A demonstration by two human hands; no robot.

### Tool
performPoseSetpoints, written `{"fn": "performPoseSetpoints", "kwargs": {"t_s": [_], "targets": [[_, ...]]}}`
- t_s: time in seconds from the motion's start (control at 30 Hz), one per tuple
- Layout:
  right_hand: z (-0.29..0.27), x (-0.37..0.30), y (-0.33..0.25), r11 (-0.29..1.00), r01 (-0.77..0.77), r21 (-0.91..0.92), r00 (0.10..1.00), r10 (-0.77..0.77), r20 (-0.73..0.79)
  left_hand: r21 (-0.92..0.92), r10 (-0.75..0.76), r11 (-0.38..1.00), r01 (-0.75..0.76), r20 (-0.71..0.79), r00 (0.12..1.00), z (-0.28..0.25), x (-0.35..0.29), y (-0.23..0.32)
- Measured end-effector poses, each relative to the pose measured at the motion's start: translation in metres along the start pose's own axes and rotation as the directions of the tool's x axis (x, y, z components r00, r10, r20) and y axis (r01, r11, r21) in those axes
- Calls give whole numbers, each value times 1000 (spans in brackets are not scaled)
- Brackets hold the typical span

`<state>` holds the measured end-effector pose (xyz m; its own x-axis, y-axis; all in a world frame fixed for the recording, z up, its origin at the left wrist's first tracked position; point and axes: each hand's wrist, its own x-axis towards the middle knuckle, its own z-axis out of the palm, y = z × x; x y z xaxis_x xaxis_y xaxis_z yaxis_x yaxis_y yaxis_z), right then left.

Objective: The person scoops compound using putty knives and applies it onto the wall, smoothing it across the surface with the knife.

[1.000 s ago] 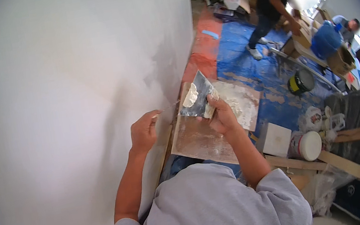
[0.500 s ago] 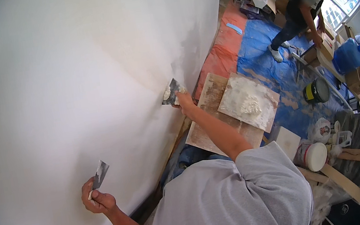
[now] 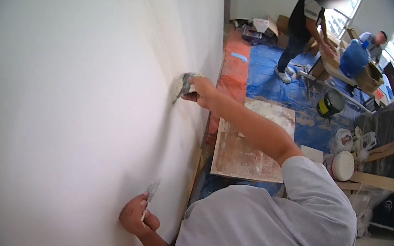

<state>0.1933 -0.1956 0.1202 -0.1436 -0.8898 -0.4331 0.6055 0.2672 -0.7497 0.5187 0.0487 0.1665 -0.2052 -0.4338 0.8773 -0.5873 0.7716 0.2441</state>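
My right hand (image 3: 201, 91) is closed around a putty knife (image 3: 185, 85) whose wide grey blade carries white compound. Its blade edge meets, or comes very close to, the white wall (image 3: 77, 116), just beside a faint beige streak. Lower and to the left, my left hand (image 3: 137, 216) grips a second putty knife (image 3: 153, 189), its blade tilted up and smeared by motion. Behind my right forearm lies a brown board (image 3: 238, 155) with a smaller board (image 3: 275, 113) covered in white compound on top, partly hidden by the arm.
Blue sheeting (image 3: 270, 62) and a red-orange sheet (image 3: 235, 73) cover the floor. A dark bucket (image 3: 330, 103), a white-lidded bucket (image 3: 342, 166) and wood strips (image 3: 379, 181) are at the right. Further off, a person (image 3: 307, 23) bends over boxes; another person (image 3: 373, 41) is by a blue water jug (image 3: 353, 58).
My right hand has moved slightly up with its putty knife, whose blade has turned toward the wall. The left hand has shifted right with the other knife. The whole view has swung a little.
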Motion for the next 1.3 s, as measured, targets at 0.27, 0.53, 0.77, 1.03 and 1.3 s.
{"fn": "performPoseSetpoints", "kwargs": {"t_s": [0.27, 0.53, 0.77, 1.03, 1.3], "targets": [[119, -79, -174, 975, 202, -95, 977, -193, 95, -168, -27, 985, 30, 20, 999, -11, -10, -3], [259, -169, -318, 801, 554, -226, 822, -483, 302, -120, 25, 992, -27, -20, 999, -20, -7, -3], [312, -283, -416, 426, 837, -344, 543, -719, 434, -77, 59, 995, -59, -11, 998, -11, 2, 5], [224, -275, -391, -698, 609, -376, -263, -626, 734, 75, -45, 996, 45, -8, 999, -11, -3, 13], [194, -159, -354, -856, 515, -46, -578, -387, 718, 223, -168, 959, 173, -41, 985, -3, -8, 15]]}}
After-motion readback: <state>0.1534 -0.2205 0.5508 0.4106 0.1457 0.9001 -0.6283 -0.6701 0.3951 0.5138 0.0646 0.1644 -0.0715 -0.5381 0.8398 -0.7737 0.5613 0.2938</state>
